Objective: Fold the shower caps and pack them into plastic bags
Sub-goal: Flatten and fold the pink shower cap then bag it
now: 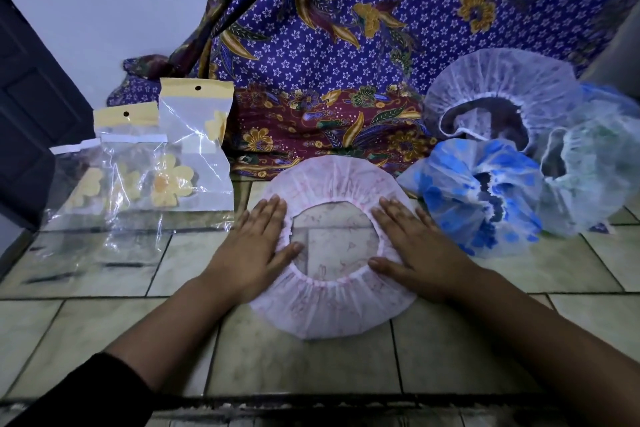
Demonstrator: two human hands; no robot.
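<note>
A pale pink shower cap [332, 309] lies spread flat on the tiled floor, its elastic opening facing up. My left hand [258, 246] presses flat on the cap's left side, fingers together, thumb at the opening's rim. My right hand [415, 246] lies flat on its right side in the same way. Neither hand grips anything. To the right are a blue flowered cap [450, 194], a white cap [498, 80] and a greenish cap [588, 177]. At the left stand clear plastic bags [194, 149] with yellow headers and yellow flower prints.
A purple batik cloth [346, 46] hangs and drapes behind the caps. A dark door [31, 115] stands at the far left beside a white wall. A dark floor edge [311, 402] runs along the bottom of the view.
</note>
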